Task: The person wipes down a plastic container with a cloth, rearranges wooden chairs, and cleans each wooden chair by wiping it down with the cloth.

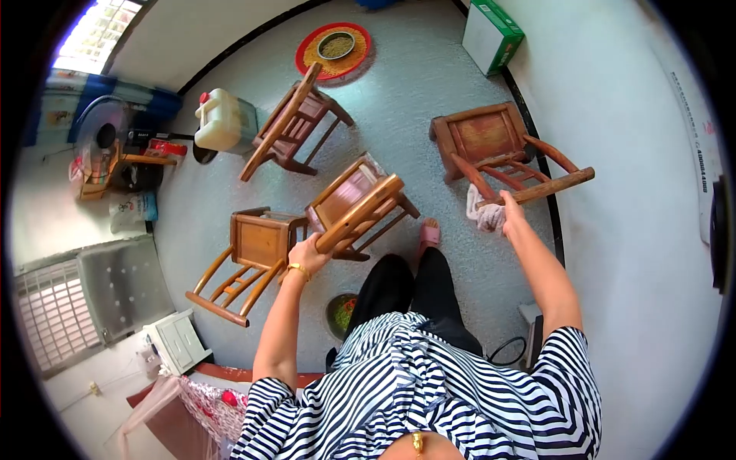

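Across grey floor [406, 115], wooden chairs [484, 136]; white wall [613, 222] alongside.

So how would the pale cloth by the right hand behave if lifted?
The cloth is probably floppy, since it hangs in loose folds beside the right hand. It's likely light, being small beside the right-hand chair.

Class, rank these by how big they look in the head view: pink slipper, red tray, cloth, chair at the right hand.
1. Chair at the right hand
2. Red tray
3. Cloth
4. Pink slipper
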The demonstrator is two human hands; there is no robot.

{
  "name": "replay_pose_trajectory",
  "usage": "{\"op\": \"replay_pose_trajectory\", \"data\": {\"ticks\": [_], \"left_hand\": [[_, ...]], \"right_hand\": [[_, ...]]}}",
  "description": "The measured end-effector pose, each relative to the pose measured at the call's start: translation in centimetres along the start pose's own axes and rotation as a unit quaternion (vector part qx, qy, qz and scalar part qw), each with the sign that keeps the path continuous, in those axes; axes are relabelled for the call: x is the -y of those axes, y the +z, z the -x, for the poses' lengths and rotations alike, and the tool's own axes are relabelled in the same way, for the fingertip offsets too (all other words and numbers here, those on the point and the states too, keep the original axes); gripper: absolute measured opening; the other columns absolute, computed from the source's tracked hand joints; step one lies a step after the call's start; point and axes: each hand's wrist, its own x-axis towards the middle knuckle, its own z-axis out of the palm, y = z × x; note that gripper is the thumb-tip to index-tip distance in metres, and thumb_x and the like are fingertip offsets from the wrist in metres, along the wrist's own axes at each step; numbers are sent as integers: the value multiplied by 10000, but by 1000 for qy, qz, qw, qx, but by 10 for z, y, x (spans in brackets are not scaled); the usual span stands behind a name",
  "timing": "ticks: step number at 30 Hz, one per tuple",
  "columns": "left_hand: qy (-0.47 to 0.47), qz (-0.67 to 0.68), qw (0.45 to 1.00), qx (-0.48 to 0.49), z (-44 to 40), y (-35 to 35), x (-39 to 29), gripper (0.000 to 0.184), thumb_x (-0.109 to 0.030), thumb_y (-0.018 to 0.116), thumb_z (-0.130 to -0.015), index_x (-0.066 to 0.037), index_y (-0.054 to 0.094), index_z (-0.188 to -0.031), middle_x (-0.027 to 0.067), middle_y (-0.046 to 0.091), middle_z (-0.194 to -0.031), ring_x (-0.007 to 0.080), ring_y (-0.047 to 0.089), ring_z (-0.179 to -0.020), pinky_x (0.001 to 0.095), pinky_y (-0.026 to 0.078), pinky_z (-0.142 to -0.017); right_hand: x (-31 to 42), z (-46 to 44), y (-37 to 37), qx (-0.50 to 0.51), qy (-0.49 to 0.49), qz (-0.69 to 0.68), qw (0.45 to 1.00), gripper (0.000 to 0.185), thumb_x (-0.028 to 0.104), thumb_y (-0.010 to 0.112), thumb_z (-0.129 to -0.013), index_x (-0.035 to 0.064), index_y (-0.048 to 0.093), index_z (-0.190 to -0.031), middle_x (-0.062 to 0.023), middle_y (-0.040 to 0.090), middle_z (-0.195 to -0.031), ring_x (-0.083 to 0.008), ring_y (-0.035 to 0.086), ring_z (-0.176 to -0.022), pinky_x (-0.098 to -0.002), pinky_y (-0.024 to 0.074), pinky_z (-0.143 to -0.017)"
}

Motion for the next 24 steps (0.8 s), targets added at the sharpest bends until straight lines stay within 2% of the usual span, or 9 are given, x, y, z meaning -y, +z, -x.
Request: {"op": "replay_pose_trajectory", "data": {"ticks": [5,8,11,12,13,14,16,17,24], "left_hand": [[-4,6,1000,17,-5,1,5,480,-391,674,-626,-153,578,-1032,154,627,-880,318,599,-826,397,475,-715],[-7,12,999,30,-5,0,2,514,-379,696,-606,-143,580,-1048,144,629,-914,298,599,-859,378,473,-738],[-3,37,999,40,-6,4,4,551,-365,714,-576,-144,584,-1063,136,629,-939,294,599,-874,365,468,-770],[-11,34,998,49,-3,-1,-2,552,-364,717,-571,-153,584,-1063,128,630,-940,288,598,-878,362,466,-774],[-7,39,998,45,-7,6,4,551,-370,713,-573,-157,584,-1064,126,630,-937,285,597,-881,363,466,-774],[-5,46,998,41,-11,13,10,549,-375,709,-575,-162,583,-1065,123,631,-934,281,596,-884,364,466,-774],[5,24,998,61,-1,-7,-5,607,-578,632,-623,-143,596,-1045,145,622,-968,291,591,-912,373,463,-788],[-4,13,997,72,-3,-7,-5,582,-532,646,-618,-147,593,-1052,141,619,-980,285,585,-927,373,459,-797],[-10,27,999,40,-7,-5,3,532,-422,677,-607,-195,582,-1079,122,626,-943,282,593,-880,379,465,-770]], "right_hand": [[-9,11,-68,45,32,39,998,480,326,583,-777,-41,485,-1071,-195,576,-1014,-320,605,-857,-443,496,-757],[-8,14,-134,-41,-64,191,979,420,270,594,-741,-45,512,-1007,-174,581,-907,-282,605,-751,-417,504,-674],[19,25,-180,-171,-146,451,864,365,247,662,-675,-52,593,-873,-138,606,-861,-230,597,-716,-352,460,-619],[23,25,-195,-89,-185,370,906,362,270,663,-665,-47,621,-835,-117,619,-791,-212,588,-691,-350,452,-615],[34,-14,-230,-114,-157,426,884,446,335,652,-643,-50,629,-866,-158,633,-781,-262,611,-740,-377,456,-651],[47,-37,-255,-160,-282,551,769,495,389,635,-619,-35,634,-873,-214,629,-825,-322,615,-822,-400,457,-687],[69,-7,-242,-194,-253,640,699,469,367,611,-593,-16,634,-863,-249,610,-875,-358,595,-884,-422,457,-731],[78,40,-206,-227,-261,687,639,446,340,607,-588,-10,635,-863,-249,609,-876,-362,593,-880,-423,458,-740],[113,32,-210,-255,-203,731,599,385,256,612,-568,16,620,-870,-208,617,-839,-356,600,-850,-426,464,-707]]}}
